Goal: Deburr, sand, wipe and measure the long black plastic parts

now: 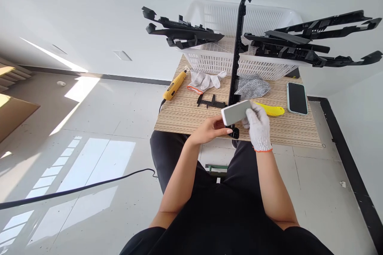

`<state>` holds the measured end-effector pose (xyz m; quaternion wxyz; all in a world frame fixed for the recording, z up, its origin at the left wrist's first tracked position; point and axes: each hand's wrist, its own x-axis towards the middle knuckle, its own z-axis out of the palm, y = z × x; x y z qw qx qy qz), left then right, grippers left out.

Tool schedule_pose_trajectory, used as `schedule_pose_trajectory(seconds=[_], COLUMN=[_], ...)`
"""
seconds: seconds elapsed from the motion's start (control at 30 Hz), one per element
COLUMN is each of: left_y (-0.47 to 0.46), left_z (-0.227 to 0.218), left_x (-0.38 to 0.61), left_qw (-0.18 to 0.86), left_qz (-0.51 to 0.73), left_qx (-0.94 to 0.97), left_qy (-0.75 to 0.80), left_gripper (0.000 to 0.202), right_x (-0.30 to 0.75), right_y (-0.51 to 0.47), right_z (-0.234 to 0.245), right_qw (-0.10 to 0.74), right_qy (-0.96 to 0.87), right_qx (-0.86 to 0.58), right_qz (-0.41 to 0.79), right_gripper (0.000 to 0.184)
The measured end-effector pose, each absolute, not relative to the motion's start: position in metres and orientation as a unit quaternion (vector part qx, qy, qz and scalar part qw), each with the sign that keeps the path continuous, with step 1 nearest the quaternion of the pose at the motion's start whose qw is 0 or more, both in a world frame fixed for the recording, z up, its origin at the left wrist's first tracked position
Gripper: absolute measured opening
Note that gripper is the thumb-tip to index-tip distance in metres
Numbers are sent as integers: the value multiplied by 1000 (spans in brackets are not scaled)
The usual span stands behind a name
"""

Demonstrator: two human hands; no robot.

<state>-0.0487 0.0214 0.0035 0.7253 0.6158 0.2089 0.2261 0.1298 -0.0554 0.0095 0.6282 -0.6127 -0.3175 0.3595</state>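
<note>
A long black plastic trim part (239,48) stands upright on the small wooden table (185,113), its lower end near the front edge. My bare left hand (211,128) pinches that lower end with closed fingers. My right hand (257,126), in a white knit glove, grips a grey-white rectangular block (236,112) and presses it against the part.
A white plastic basket (218,18) at the back holds several black trim parts (182,34) that jut out both sides. On the table lie a yellow power tool (175,86), white gloves (205,80), a grey glove (253,86), a black caliper (211,102), a yellow knife (272,109) and a phone (297,98). A black cable (74,189) crosses the floor.
</note>
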Motion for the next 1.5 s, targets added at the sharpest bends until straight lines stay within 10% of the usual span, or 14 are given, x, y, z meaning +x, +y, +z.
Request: schedule_pose_trajectory(seconds=[1.5], left_y=[21], left_z=[2], left_x=[-49], left_qw=[731], left_qz=[223], left_qx=[603], left_qy=[228], left_gripper=[57], right_x=[130], right_y=[-60], right_z=[15], right_qw=[602], right_qy=[-329], right_qx=[-625], right_qz=[374], right_gripper=[40])
